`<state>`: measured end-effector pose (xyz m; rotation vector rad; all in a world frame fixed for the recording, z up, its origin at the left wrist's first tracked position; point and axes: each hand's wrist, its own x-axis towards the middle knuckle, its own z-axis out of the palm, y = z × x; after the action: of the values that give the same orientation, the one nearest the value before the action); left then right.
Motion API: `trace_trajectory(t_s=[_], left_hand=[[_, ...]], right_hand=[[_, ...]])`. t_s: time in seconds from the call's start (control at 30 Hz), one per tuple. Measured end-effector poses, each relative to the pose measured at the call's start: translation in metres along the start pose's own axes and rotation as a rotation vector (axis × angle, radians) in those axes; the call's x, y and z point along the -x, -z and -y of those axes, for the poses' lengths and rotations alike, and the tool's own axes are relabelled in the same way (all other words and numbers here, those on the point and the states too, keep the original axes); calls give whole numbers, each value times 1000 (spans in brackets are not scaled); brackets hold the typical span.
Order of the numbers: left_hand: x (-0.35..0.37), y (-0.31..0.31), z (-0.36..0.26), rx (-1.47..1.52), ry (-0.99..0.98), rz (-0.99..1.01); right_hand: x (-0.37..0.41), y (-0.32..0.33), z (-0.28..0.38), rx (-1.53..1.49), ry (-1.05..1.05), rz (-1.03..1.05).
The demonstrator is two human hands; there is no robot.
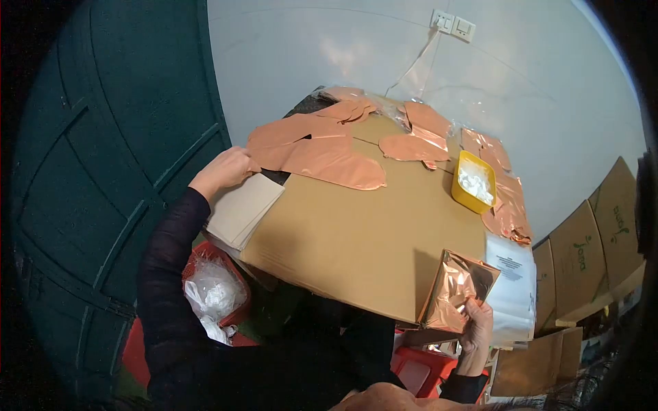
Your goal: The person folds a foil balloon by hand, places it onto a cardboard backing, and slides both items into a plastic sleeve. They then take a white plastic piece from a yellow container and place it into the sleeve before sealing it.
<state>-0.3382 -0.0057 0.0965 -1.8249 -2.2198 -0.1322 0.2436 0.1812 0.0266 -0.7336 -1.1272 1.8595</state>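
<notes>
At the table's left edge, my left hand (pixel 229 170) has its fingers curled closed at the rim of a flat copper-coloured foil balloon (pixel 329 161). Just below that hand lies a stack of pale paper sheets (pixel 243 211). Near the front right corner, my right hand (pixel 478 327) grips a folded copper foil piece (pixel 449 291), thumb and fingers closed at its lower right side. This piece sits against a dark-edged, box-like holder (pixel 488 274). More flat foil balloons (pixel 415 146) lie toward the back of the table.
Cardboard (pixel 356 240) covers the tabletop. A yellow tub (pixel 473 200) holds white bits. Clear printed bags (pixel 510 288) hang at the right edge, beside cardboard boxes (pixel 582 257). Below left stands a red basket (pixel 241 316) with white plastic; a red container (pixel 418 370) is below right.
</notes>
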Motion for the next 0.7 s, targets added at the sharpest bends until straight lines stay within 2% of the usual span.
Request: trace_trajectory(t_s=[0.13,0.23,0.43,0.63,0.7], left_hand=[[-1,-6,5,-53,-37,8],[1,-13,6,-48,-97,-114],[6,-11,4,-69,-108,-167],[8,3,-4,-47,-144,-318],[8,13,-13,-2,-86,-266]], right_hand=[[-2,9,-5,-1,4,-23],[0,0,-2,11,-3,-47],[0,4,-4,32,10,-55],[1,-3,-2,17,13,-41],[1,-1,-2,24,8,-38]])
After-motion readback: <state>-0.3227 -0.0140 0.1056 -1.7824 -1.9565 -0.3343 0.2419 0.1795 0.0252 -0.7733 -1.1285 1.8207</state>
